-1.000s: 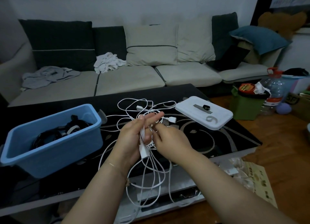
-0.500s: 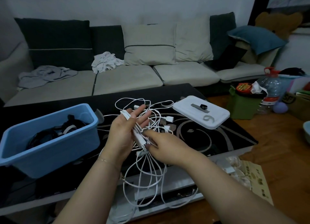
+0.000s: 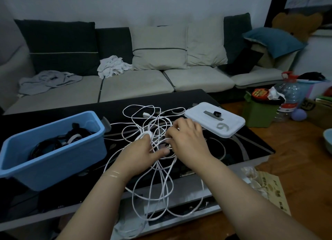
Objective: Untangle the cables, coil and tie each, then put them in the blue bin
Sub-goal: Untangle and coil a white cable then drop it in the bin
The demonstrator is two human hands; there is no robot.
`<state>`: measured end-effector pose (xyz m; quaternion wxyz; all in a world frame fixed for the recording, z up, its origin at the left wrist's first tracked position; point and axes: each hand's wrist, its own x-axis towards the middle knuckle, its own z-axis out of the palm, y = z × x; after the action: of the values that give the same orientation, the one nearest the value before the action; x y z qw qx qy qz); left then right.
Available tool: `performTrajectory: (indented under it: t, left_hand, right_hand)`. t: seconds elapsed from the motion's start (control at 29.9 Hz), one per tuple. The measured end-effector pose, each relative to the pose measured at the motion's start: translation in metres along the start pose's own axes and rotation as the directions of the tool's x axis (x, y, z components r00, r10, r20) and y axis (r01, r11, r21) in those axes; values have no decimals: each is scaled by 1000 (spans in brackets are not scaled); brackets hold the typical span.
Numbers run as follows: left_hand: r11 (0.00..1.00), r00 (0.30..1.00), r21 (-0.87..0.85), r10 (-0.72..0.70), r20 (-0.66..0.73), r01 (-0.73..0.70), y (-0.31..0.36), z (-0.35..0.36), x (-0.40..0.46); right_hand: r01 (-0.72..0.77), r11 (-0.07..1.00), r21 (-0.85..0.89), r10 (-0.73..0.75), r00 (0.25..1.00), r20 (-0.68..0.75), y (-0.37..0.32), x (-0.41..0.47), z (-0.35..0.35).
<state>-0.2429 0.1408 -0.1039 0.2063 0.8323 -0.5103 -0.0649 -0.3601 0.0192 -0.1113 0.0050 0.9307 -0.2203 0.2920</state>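
A tangle of thin white cables (image 3: 143,121) lies on the black glass table (image 3: 251,144), with long loops hanging over the front edge. My left hand (image 3: 142,151) is down in the tangle, fingers curled round several strands. My right hand (image 3: 186,137) is just beside it, palm down, fingertips pinching strands at the knot. The blue bin (image 3: 53,157) stands at the left of the table and holds dark coiled cables (image 3: 59,141).
A white lid (image 3: 231,126) with a grey strap and a small black clip lies to the right of the tangle. A sofa runs behind the table. A green box, a water bottle and other clutter sit on the wooden floor at the right.
Both hands have dropped from above the table down into the tangle on its surface. My left hand, which held a plug end up with fingers spread, now lies low among the strands.
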Motion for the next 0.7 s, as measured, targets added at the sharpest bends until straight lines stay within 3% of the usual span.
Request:
performTrajectory:
  t: [0.13,0.2,0.27,0.37,0.47,0.7]
  left_hand:
    - [998,1000,67,1,28,-3,6,1,2]
    - [996,995,-84,-21,94,29,7,1,1]
    - [934,979,-347,-12,202,83,9,1,-2]
    - [760,977,-647,88,192,58,10,-3,-4]
    - [485,981,-874,142,128,44,8,-8,-2]
    - [-76,957,-986,260,126,150,13,-15,0]
  right_hand:
    - [-46,999,-20,47,997,53,-4,2,-1]
    - [-100,994,47,95,991,94,-3,2,-3]
    - [-189,964,186,163,975,150,-1,3,-4]
    - [-264,899,350,205,959,197,4,7,-5]
    - [-247,857,451,197,968,155,8,10,-8]
    - [-276,757,592,201,961,192,8,10,-2]
